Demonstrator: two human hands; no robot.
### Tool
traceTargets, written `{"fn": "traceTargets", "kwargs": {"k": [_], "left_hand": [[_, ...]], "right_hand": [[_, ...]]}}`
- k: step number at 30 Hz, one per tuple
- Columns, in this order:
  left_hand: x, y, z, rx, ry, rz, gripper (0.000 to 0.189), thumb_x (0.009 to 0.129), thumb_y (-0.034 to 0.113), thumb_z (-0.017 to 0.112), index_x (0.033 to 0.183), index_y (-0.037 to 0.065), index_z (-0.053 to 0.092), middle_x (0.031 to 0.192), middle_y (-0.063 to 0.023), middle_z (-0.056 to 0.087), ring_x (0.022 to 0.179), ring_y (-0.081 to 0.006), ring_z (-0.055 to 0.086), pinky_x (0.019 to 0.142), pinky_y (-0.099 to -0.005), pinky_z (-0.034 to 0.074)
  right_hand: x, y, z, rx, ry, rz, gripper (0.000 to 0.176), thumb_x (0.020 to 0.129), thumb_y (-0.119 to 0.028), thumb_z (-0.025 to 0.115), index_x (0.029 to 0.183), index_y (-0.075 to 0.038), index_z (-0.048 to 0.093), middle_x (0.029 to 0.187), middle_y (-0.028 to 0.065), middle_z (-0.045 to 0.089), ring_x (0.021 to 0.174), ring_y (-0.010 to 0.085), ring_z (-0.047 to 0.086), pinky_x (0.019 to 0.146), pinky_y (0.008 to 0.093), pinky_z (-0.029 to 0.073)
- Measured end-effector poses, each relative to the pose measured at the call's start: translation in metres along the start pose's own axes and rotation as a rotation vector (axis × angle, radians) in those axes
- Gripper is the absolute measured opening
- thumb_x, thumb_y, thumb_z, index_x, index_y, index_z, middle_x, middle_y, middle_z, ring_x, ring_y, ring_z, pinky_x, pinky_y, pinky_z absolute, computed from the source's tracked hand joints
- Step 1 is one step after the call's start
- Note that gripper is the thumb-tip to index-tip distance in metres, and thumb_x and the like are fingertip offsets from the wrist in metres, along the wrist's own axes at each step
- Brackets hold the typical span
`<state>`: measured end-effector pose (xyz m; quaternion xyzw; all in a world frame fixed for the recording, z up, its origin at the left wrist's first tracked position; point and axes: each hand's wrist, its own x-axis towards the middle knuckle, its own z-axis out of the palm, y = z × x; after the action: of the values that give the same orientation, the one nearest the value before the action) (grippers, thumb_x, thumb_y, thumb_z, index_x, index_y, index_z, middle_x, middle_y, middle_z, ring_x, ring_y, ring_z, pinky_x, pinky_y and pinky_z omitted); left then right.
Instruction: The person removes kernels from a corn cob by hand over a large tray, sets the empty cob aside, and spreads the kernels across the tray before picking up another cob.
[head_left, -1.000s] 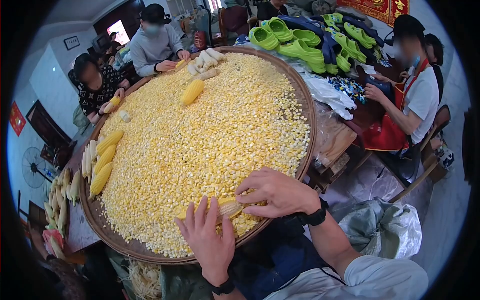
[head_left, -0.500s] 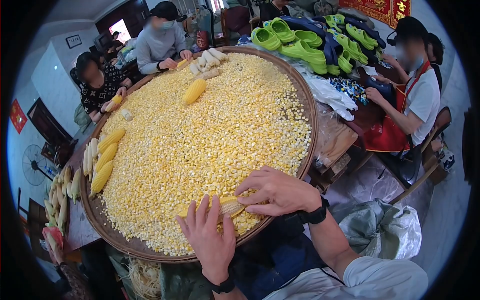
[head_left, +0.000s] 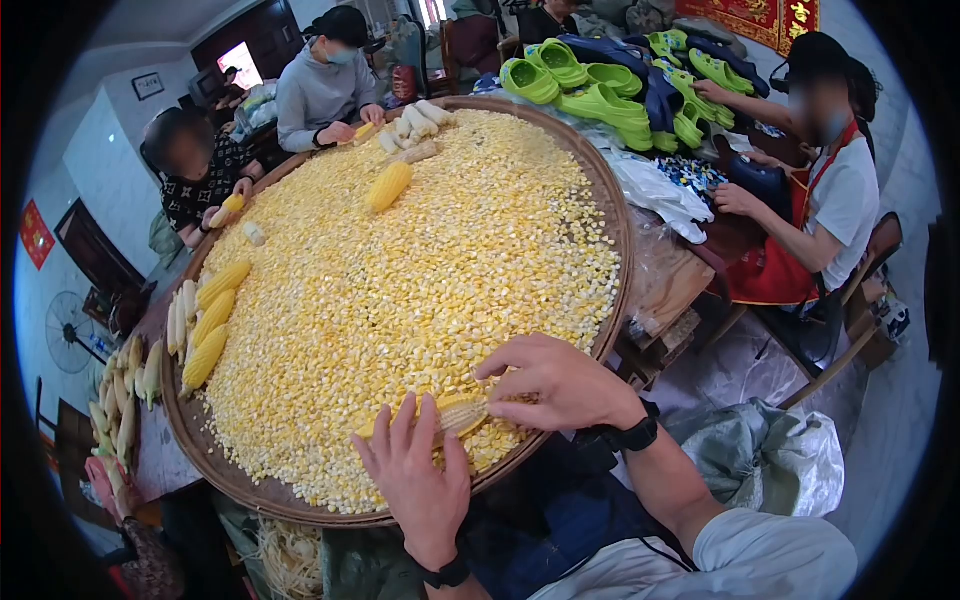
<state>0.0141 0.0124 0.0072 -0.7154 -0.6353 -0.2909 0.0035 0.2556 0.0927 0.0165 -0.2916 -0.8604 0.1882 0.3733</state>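
A partly stripped corn cob [head_left: 462, 414] lies on loose kernels [head_left: 400, 300] near the close rim of a big round tray [head_left: 630, 240]. Its middle shows pale, bare rows, with yellow kernels along the edges. My left hand [head_left: 420, 475] lies over the cob's left part, fingers bent across it and holding it down. At the right end, my right hand [head_left: 565, 388] has its fingers curled and its thumb against the cob; the exact contact under the fingers is partly hidden.
Yellow ears [head_left: 207, 355] and bare cobs [head_left: 425, 118] lie on the tray. Unshelled ears [head_left: 118, 395] are piled at left. Two people [head_left: 325, 90] work corn across the tray. Another person [head_left: 835, 200] sits right, by green clogs [head_left: 610, 105]. A silvery sack [head_left: 770, 465] stands below right.
My right fingers have lifted and shifted slightly right along the cob; my left hand stays put. The person at right has stretched an arm to the clogs. The person at far left has leaned forward.
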Motion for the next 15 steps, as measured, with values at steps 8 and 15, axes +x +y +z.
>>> {"fn": "traceTargets", "kwargs": {"k": [8,15], "left_hand": [[-0.0008,-0.0006,0.0006,-0.003,0.006,0.0,0.051,0.099,0.021,0.076,0.149,0.013,0.074,0.153,-0.0117,0.069,0.15,-0.0426,0.054,0.133,-0.0755,0.023],[-0.0004,0.0012,-0.001,-0.016,-0.023,-0.027,0.053,0.099,0.019,0.076,0.151,0.011,0.073,0.157,-0.011,0.068,0.154,-0.0403,0.051,0.138,-0.0681,0.018]], "right_hand": [[-0.0003,-0.0066,0.0015,-0.172,-0.017,0.036,0.02,0.099,-0.029,0.08,0.097,-0.009,0.085,0.112,0.0046,0.079,0.112,0.0275,0.073,0.1,0.0454,0.053],[0.0018,-0.0016,-0.0031,-0.078,-0.079,-0.073,0.02,0.1,-0.03,0.08,0.102,-0.011,0.087,0.122,0.0061,0.078,0.116,0.0288,0.072,0.103,0.0441,0.051]]}}
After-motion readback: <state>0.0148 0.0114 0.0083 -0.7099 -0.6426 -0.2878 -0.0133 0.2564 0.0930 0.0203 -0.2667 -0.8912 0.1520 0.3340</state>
